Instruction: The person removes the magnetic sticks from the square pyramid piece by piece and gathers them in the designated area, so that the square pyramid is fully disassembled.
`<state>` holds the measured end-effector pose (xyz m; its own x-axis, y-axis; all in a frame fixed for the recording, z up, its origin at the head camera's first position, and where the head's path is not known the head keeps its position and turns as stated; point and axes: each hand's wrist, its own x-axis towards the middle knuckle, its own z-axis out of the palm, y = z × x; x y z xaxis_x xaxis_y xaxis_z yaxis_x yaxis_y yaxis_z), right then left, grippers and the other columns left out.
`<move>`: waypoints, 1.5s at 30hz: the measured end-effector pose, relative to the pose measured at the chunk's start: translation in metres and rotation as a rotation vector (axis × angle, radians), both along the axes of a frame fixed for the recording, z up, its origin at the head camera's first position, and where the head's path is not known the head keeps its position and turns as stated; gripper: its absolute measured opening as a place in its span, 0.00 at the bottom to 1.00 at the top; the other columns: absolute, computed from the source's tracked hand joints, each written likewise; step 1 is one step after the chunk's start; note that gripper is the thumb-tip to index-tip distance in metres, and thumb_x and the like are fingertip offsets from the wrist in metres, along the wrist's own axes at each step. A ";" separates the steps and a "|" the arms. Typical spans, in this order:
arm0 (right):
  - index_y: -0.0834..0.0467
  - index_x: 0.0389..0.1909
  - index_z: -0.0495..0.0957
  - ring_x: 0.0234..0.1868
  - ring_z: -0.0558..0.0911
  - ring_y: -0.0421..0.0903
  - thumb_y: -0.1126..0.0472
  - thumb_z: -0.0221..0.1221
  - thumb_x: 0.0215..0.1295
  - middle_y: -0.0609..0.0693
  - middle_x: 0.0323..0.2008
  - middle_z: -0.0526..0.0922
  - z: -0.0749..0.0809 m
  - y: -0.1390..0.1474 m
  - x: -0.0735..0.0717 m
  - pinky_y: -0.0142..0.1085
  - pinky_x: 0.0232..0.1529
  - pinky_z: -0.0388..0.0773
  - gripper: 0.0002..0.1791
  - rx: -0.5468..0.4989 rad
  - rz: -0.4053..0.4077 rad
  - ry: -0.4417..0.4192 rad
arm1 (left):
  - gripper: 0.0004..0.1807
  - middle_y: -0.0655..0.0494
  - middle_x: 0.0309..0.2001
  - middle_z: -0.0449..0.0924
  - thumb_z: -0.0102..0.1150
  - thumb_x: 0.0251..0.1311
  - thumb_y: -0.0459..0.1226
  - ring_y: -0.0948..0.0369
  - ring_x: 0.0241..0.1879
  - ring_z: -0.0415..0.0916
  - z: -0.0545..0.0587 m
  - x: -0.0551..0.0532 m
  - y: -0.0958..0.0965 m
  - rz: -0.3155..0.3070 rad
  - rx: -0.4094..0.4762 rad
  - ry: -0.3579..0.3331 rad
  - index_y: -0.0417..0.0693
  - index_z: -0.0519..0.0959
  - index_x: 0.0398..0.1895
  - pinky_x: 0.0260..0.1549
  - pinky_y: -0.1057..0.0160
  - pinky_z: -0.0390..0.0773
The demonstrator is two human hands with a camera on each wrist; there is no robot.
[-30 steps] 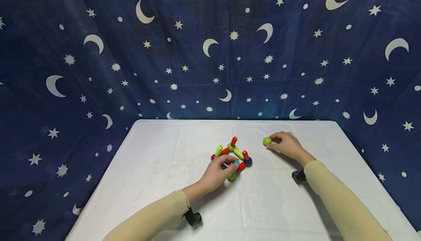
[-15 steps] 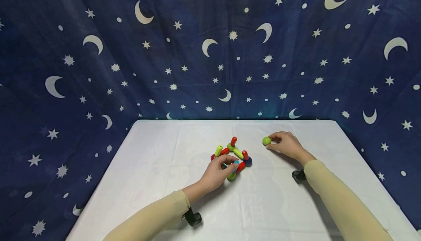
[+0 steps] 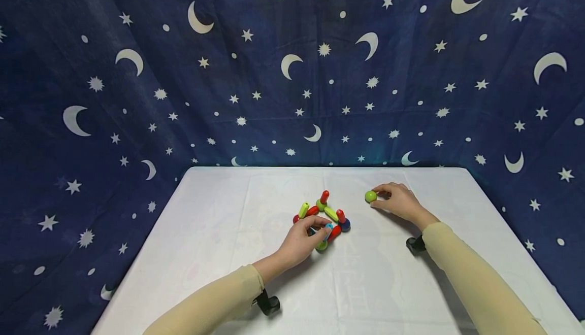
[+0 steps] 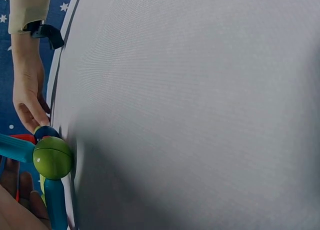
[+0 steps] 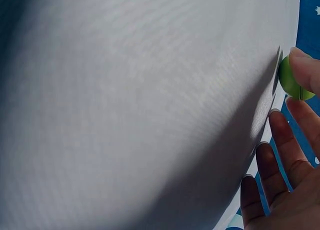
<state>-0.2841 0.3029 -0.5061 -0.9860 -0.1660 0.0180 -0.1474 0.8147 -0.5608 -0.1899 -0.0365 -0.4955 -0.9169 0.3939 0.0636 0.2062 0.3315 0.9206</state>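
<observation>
At table (image 3: 201, 243), right hand (image 3: 398, 203) pinches green ball (image 3: 370, 196), left hand (image 3: 299, 239) blue stick (image 3: 329, 226).

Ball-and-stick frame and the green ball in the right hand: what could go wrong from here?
The green ball, pinched by the right hand, could slip and roll across the table. The left hand holds the blue stick, so a tug might shift the frame. The red stick on the dark blue ball stands between the hands and could get knocked.
</observation>
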 end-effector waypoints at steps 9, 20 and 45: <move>0.58 0.66 0.76 0.58 0.75 0.59 0.40 0.69 0.63 0.58 0.55 0.80 0.003 0.008 0.016 0.60 0.60 0.66 0.37 -0.051 0.015 -0.027 | 0.13 0.69 0.47 0.82 0.60 0.72 0.50 0.63 0.45 0.75 -0.002 0.005 0.001 -0.015 -0.021 -0.013 0.60 0.84 0.54 0.46 0.61 0.75; 0.50 0.62 0.81 0.60 0.72 0.52 0.47 0.69 0.66 0.50 0.55 0.81 0.028 -0.017 0.053 0.59 0.60 0.64 0.26 -0.154 0.064 0.120 | 0.12 0.72 0.46 0.82 0.66 0.67 0.45 0.62 0.48 0.76 -0.010 0.011 -0.004 -0.010 -0.118 -0.002 0.63 0.84 0.52 0.50 0.57 0.76; 0.58 0.55 0.83 0.34 0.80 0.53 0.56 0.71 0.63 0.50 0.37 0.84 0.019 -0.142 0.126 0.38 0.26 0.75 0.20 -0.688 -0.113 -0.252 | 0.12 0.72 0.48 0.84 0.67 0.67 0.46 0.66 0.49 0.74 -0.001 -0.003 -0.015 -0.058 -0.332 0.300 0.60 0.88 0.51 0.52 0.56 0.70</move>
